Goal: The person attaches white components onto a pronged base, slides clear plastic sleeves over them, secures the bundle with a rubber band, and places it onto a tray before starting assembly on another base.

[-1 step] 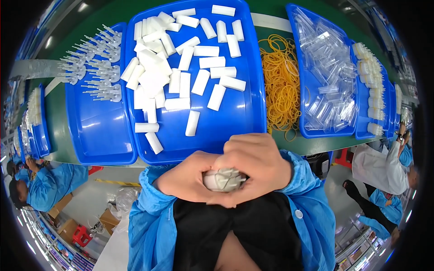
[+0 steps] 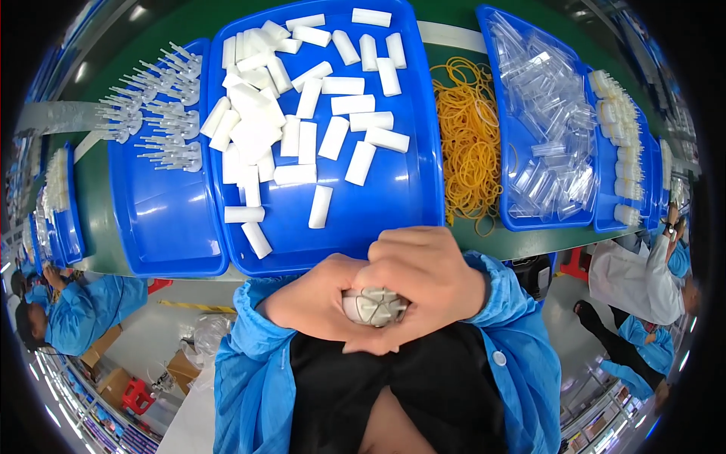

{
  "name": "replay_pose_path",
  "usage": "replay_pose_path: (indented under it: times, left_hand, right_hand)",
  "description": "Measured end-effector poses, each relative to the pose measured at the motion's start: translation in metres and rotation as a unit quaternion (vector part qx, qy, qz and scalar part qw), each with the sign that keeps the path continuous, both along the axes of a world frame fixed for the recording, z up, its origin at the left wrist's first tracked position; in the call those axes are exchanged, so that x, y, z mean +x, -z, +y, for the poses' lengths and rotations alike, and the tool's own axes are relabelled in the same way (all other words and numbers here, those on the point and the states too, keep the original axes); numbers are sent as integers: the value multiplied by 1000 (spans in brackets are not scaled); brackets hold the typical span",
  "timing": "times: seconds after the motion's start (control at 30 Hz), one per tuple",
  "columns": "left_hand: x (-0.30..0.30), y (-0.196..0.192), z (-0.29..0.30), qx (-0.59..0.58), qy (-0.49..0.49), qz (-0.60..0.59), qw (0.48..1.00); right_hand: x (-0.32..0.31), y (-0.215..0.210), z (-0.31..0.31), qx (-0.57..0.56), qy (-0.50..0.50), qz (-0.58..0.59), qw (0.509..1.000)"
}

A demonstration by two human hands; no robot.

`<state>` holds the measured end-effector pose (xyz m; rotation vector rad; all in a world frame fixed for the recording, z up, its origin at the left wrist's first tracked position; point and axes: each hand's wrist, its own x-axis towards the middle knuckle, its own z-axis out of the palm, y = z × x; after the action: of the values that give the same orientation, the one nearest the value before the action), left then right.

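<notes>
In front of my chest, my left hand (image 2: pixel 314 301) and my right hand (image 2: pixel 432 274) are closed together around a pale, rounded piece with prongs (image 2: pixel 375 309). Several short prongs and thin dark lines show on its exposed end; the rest is hidden by my palms and fingers. Just beyond my hands lies a large blue tray (image 2: pixel 378 216) of white cylinders (image 2: pixel 333 138), some piled at its left side. A loose white cylinder (image 2: pixel 257 240) rests near the tray's front edge.
A blue tray (image 2: pixel 166 227) at left holds translucent pronged pieces (image 2: pixel 170 121). Yellow rubber bands (image 2: pixel 467 144) lie in a heap right of the large tray. Farther right, another blue tray (image 2: pixel 544 221) holds clear plastic tubes (image 2: pixel 556 151). Co-workers in blue sit at both sides.
My hands have shifted slightly, and the pronged end of the held piece now shows more clearly, turned a little upward. Both hands keep their grip.
</notes>
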<state>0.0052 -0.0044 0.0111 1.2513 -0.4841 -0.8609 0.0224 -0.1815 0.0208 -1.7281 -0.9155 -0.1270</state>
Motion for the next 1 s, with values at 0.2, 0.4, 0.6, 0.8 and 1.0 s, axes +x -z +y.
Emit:
replay_pose_path:
  times: [0.2,0.4,0.6,0.8,1.0]
  left_hand:
    - [1,4,-9,-19,-44,-2,999]
    - [4,11,1,-66,-123,72,988]
    - [1,12,-6,-97,-143,109,979]
    - [2,-1,-15,-58,-110,143,982]
    - [-5,12,-13,-59,-111,32,991]
  right_hand:
    - [2,-6,-15,4,-18,119,993]
    - [-20,-16,-111,-326,231,-6,917]
    - [-51,6,-111,-465,338,8,818]
    - [-51,24,-107,-393,372,-20,840]
    - [-50,15,-102,140,201,237,940]
